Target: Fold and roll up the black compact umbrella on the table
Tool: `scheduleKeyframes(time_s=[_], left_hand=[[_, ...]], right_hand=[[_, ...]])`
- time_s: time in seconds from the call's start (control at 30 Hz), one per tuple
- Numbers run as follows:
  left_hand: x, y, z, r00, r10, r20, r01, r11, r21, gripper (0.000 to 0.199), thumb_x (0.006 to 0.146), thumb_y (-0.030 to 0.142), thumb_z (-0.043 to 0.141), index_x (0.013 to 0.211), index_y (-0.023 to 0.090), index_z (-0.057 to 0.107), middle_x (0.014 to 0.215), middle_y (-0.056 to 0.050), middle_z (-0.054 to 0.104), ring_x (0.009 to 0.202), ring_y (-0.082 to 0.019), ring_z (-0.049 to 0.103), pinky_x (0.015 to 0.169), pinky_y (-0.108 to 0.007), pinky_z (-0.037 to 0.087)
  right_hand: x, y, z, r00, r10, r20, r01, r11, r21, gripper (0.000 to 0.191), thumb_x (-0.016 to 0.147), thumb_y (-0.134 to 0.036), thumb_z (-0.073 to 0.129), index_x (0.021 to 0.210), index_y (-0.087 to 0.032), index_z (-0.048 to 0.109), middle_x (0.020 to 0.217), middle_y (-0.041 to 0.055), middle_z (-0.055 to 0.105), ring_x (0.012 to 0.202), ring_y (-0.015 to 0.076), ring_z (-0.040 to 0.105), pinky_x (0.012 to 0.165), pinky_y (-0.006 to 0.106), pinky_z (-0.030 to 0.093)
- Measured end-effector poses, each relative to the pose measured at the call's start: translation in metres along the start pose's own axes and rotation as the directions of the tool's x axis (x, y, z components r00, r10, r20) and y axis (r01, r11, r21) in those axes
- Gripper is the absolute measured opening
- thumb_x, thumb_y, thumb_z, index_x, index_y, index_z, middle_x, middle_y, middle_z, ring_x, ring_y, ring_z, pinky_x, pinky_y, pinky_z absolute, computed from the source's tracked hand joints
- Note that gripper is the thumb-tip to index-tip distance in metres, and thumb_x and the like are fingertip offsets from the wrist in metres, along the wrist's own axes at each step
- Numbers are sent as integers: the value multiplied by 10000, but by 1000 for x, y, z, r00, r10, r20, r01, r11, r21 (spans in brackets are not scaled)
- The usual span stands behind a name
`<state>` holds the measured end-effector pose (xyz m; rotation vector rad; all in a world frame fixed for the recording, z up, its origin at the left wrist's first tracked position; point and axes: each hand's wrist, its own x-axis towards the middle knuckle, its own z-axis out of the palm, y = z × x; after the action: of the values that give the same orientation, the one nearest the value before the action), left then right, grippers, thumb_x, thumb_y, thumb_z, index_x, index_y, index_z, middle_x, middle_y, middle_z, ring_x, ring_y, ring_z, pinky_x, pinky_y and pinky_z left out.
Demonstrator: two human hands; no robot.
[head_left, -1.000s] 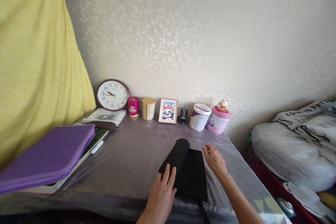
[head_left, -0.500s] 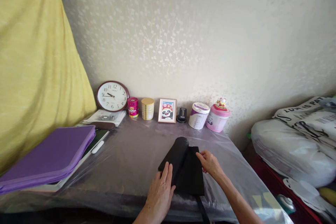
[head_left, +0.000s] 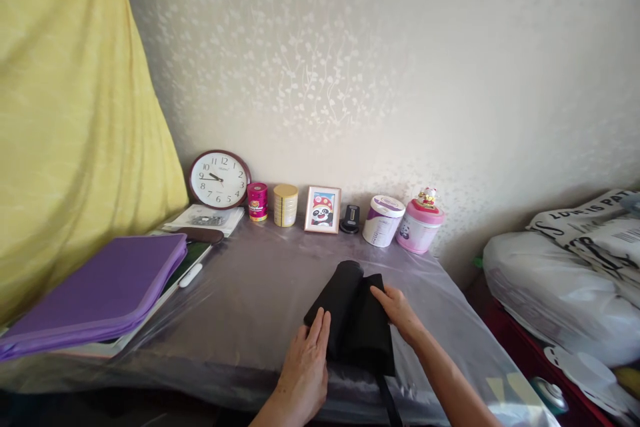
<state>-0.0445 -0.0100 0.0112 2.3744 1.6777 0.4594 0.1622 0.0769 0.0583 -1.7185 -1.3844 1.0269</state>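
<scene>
A piece of black folded fabric (head_left: 367, 327), with a strap (head_left: 387, 400) hanging off its near end over the table edge, lies on the table. Its left side is folded over into a thick rounded layer. My left hand (head_left: 306, 363) rests on that left layer with fingers stretched out flat. At the right edge, my right hand (head_left: 397, 310) pinches the fabric between thumb and fingers, and this side is curling up toward the middle. The inside of the folds is hidden.
Along the wall stand a clock (head_left: 220, 179), a pink can (head_left: 258, 202), a yellow-lidded can (head_left: 285, 205), a framed panda picture (head_left: 323, 209) and two tubs (head_left: 383, 221). Purple folders (head_left: 100, 287) lie at left. Plastic bags (head_left: 555, 280) are piled at right, beyond the table.
My right hand has lifted the fabric's right side and brought it slightly inward, so it now bulges. My left hand stays on the left layer. The camera view has shifted a little.
</scene>
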Motion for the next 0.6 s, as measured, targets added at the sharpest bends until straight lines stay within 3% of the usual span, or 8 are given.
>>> scheduleKeyframes(time_s=[0.1, 0.27, 0.43, 0.6], left_hand=[[1, 1, -1, 1000, -15, 19, 14, 1000, 11, 786, 658, 54, 376, 1409, 139, 162, 1469, -86, 241, 1162, -242, 441, 957, -368, 379], [2, 0, 0, 997, -43, 69, 42, 999, 20, 795, 664, 52, 380, 1414, 151, 135, 1456, -100, 267, 1165, -251, 435, 966, -386, 372], [3, -1, 2, 997, -36, 73, 35, 999, 22, 796, 656, 52, 390, 1411, 137, 151, 1451, -112, 273, 1164, -257, 430, 958, -394, 376], [3, -2, 4, 998, -42, 53, 42, 999, 5, 643, 681, 70, 395, 1320, 132, 377, 1434, -100, 312, 1110, -245, 470, 949, -385, 389]], right_hand=[[-4, -14, 9, 999, 27, 23, -31, 981, 193, 250, 752, -424, 516, 678, -192, 462, 507, -76, 419, 424, 69, 420, 391, 174, 329], [0, -27, 24, 999, -29, 36, 15, 939, 345, 243, 722, -406, 572, 701, -183, 477, 549, -51, 488, 461, 72, 464, 411, 171, 378], [10, -32, 40, 998, -55, 21, 45, 943, 328, 214, 726, -384, 567, 728, -179, 505, 581, -34, 535, 496, 92, 509, 423, 186, 412], [27, -26, 60, 1000, -24, 1, 23, 972, 235, 193, 737, -338, 559, 840, -178, 528, 624, -21, 567, 542, 128, 569, 449, 228, 478]])
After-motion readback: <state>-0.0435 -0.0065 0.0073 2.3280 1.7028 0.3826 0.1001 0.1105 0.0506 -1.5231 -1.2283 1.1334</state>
